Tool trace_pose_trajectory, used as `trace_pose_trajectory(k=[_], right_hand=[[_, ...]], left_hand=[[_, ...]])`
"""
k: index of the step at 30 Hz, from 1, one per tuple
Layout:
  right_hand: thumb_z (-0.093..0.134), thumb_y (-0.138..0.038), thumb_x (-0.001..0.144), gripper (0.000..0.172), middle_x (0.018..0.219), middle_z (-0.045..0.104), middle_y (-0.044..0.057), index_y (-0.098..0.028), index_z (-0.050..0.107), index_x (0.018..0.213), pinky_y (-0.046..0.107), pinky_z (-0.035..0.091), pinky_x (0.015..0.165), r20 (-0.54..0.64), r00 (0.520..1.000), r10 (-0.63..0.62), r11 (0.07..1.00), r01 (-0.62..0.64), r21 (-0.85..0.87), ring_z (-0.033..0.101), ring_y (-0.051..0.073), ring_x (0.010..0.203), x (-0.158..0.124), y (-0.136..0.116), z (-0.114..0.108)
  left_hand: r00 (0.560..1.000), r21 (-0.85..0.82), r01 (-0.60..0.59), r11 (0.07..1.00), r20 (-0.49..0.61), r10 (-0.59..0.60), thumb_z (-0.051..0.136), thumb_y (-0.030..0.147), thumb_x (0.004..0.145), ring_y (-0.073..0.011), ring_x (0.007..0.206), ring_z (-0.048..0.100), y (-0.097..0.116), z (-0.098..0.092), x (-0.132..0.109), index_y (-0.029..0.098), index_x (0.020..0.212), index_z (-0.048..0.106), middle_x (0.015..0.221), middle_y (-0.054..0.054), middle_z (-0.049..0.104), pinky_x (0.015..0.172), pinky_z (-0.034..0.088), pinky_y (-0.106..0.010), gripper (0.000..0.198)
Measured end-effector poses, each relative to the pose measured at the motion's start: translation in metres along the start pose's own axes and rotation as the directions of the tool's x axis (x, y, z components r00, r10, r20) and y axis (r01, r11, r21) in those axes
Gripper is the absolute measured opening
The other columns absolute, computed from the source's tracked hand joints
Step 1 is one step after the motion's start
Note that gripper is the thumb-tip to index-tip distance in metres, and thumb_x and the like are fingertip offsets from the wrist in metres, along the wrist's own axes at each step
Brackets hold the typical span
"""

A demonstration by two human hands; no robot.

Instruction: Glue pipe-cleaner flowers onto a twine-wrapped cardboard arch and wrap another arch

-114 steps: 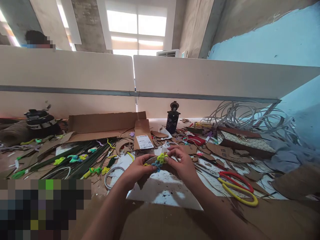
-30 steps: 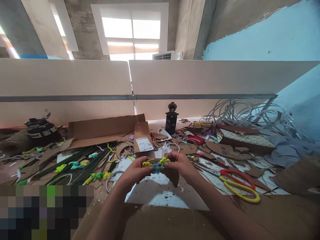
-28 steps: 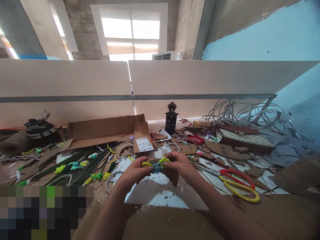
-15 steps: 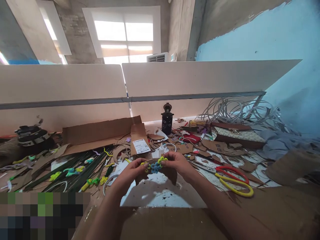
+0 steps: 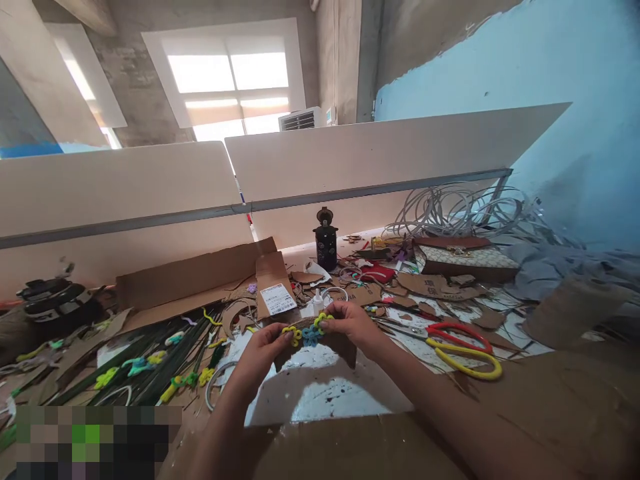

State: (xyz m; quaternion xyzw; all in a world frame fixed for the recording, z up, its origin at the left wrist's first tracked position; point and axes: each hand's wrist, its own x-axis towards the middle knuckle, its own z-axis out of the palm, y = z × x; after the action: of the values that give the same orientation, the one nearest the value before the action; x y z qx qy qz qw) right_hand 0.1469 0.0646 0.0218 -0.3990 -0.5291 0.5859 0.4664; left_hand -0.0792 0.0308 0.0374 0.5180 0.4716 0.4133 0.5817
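Both hands hold up a curved brown cardboard piece (image 5: 341,349) over the table. My left hand (image 5: 256,359) pinches its left end, thumb and fingers closed beside a yellow fuzzy-wire flower (image 5: 293,336). My right hand (image 5: 356,331) is closed on the upper right part, with its fingertips at a second yellow flower (image 5: 321,321). Between the two yellow ones sits a blue fuzzy-wire flower (image 5: 311,336) on the front edge. Just behind the piece stands a small white bottle (image 5: 319,303). The fingers partly cover the right flower.
Scissors (image 5: 463,353) with red and yellow handles lie to the right. Green stems with fuzzy flowers (image 5: 137,365) spread at left. Behind are an open cardboard box (image 5: 200,277), a black bottle (image 5: 326,247), a patterned bag (image 5: 465,257), coiled tubing (image 5: 445,210) and cardboard scraps.
The view has tilted and shifted a little. The left thumb has moved slightly on the left end, showing more of the yellow flower. Both hands keep hold of the cardboard piece.
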Motion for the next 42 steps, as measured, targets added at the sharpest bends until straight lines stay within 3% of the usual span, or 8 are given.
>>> trace_pose_trajectory(k=[6,12,16,20,25,32,38,42], right_hand=[[0.093,-0.048,0.05,0.047,0.071,0.068,-0.001,-0.017,0.069,0.077,0.031,0.048,0.07,0.023,1.0,0.021,1.0,-0.021,0.004,0.062,0.018,0.07,0.002,-0.001,-0.004],[0.089,-0.055,0.058,0.049,0.081,0.072,0.002,-0.017,0.073,0.083,0.032,0.049,0.075,0.052,0.999,0.008,1.0,-0.007,-0.022,0.064,0.019,0.076,0.001,-0.006,-0.007],[0.089,-0.053,0.056,0.048,0.077,0.069,0.001,-0.017,0.069,0.082,0.031,0.049,0.072,0.072,0.997,0.02,0.999,-0.018,-0.036,0.064,0.018,0.071,0.001,-0.003,-0.008],[0.084,-0.046,0.061,0.036,0.07,0.066,0.0,-0.018,0.067,0.077,0.027,0.046,0.061,0.101,0.995,0.024,0.995,-0.015,-0.095,0.059,0.015,0.062,-0.003,0.001,-0.001],[0.082,-0.036,0.064,0.024,0.065,0.063,-0.001,-0.018,0.069,0.073,0.023,0.037,0.053,0.091,0.996,-0.013,0.975,0.033,-0.218,0.054,0.013,0.059,-0.009,0.002,0.009],[0.08,-0.045,0.067,0.032,0.068,0.065,0.001,-0.016,0.071,0.078,0.024,0.039,0.054,0.096,0.995,-0.04,0.968,0.062,-0.244,0.055,0.014,0.06,-0.01,0.001,0.011],[0.085,-0.045,0.06,0.034,0.065,0.061,-0.001,-0.017,0.068,0.07,0.024,0.041,0.058,0.068,0.995,-0.068,0.977,0.08,-0.199,0.054,0.015,0.065,-0.008,0.001,0.011],[0.086,-0.047,0.059,0.037,0.065,0.062,-0.001,-0.018,0.067,0.07,0.026,0.044,0.059,0.053,0.998,-0.036,0.991,0.042,-0.124,0.056,0.015,0.063,-0.009,0.003,0.012]], left_hand=[[0.998,0.068,0.047,0.997,0.043,-0.05,0.08,0.064,0.066,-0.0209,0.074,0.069,-0.004,-0.004,-0.001,0.015,0.106,0.067,0.083,-0.008,0.073,0.051,0.04,-0.021,0.065],[0.998,0.066,0.056,0.996,0.008,-0.057,0.08,0.061,0.069,-0.0236,0.077,0.072,-0.004,-0.002,-0.003,0.016,0.106,0.063,0.081,-0.007,0.073,0.048,0.038,-0.02,0.061],[1.0,0.063,0.023,0.998,0.019,-0.024,0.08,0.06,0.069,-0.0217,0.077,0.069,0.001,0.001,-0.006,0.016,0.1,0.067,0.082,-0.007,0.073,0.059,0.044,-0.024,0.055],[0.999,0.185,-0.038,0.982,0.023,0.034,0.076,0.06,0.073,-0.0217,0.085,0.066,0.008,0.007,-0.009,0.017,0.099,0.072,0.092,-0.006,0.075,0.074,0.047,-0.027,0.05],[0.998,0.307,-0.062,0.95,0.007,0.062,0.075,0.057,0.073,-0.0212,0.082,0.064,0.008,0.019,-0.009,0.018,0.098,0.072,0.092,-0.005,0.074,0.07,0.045,-0.027,0.046],[0.993,0.291,-0.105,0.951,-0.013,0.113,0.071,0.056,0.073,-0.0165,0.071,0.057,0.001,0.027,-0.004,0.017,0.089,0.069,0.079,-0.002,0.068,0.063,0.039,-0.024,0.042],[0.984,0.232,-0.157,0.96,-0.045,0.172,0.075,0.05,0.069,-0.015,0.067,0.054,-0.005,0.034,0.0,0.017,0.079,0.067,0.073,0.0,0.064,0.062,0.039,-0.024,0.035],[0.993,0.221,-0.104,0.97,-0.036,0.114,0.077,0.055,0.069,-0.0158,0.068,0.055,-0.005,0.032,0.001,0.017,0.083,0.07,0.075,-0.001,0.066,0.062,0.04,-0.024,0.041]])
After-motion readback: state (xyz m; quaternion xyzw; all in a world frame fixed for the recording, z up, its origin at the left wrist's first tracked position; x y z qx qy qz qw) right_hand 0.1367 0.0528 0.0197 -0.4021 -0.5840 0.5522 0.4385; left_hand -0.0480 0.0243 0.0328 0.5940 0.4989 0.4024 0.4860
